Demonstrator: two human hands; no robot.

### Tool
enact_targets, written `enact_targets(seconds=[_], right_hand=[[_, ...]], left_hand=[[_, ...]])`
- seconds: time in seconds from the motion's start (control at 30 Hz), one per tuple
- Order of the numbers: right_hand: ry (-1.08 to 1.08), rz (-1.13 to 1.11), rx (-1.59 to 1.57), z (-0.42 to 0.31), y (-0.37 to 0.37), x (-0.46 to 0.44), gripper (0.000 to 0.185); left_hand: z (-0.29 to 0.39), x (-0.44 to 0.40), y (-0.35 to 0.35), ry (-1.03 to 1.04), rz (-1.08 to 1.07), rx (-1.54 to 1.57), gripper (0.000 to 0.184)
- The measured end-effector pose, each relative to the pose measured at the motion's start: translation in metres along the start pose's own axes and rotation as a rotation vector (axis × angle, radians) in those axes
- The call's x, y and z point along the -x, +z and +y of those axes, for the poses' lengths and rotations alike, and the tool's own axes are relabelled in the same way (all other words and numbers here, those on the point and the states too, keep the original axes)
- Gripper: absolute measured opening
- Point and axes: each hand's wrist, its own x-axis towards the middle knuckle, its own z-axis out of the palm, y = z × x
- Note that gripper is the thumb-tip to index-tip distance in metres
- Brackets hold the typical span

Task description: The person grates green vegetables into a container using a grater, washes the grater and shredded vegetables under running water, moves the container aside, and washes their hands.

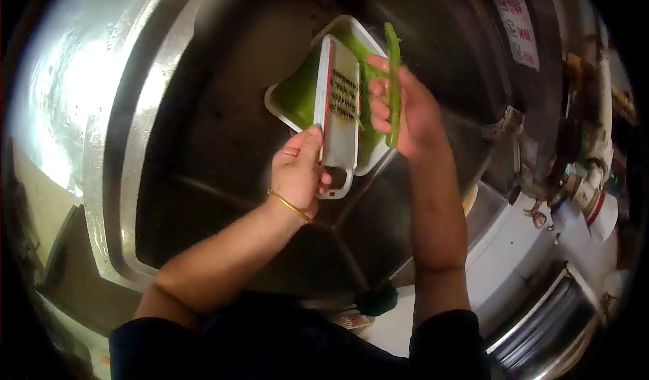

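My left hand (299,166) is wrapped round the lower left side of a white grater (343,140) with a red edge, just above its handle loop. The grater is tilted over a white-rimmed tray (275,108) holding green contents. In my right hand (414,110) is a long green vegetable stalk (393,89), held roughly upright beside the grater's right side, a little apart from its rough panel. The palm of this hand is partly hidden by the stalk.
Around the tray lies a dark sink-like basin with a broad metal rim (128,143). At the right are a red-lettered label (517,31), pipes and a valve (537,214). A dark, shiny object (544,319) stands at the lower right.
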Motion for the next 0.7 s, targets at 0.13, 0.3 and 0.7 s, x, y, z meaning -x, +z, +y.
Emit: enact_targets(seconds=[0.13,0.3,0.7], right_hand=[[-0.447,0.281,0.749,0.049,-0.026,0.030,0.041],[-0.125,0.555,0.625,0.069,-0.006,0.073,0.030],[-0.274,0.582,1.353,0.090,0.000,0.098,0.052]], left_hand=[[0.004,0.000,0.000,0.051,-0.103,-0.024,0.024],[0.004,0.001,0.003,0.070,-0.058,-0.041,0.025],[-0.004,0.004,0.005,0.108,-0.130,-0.185,0.026]])
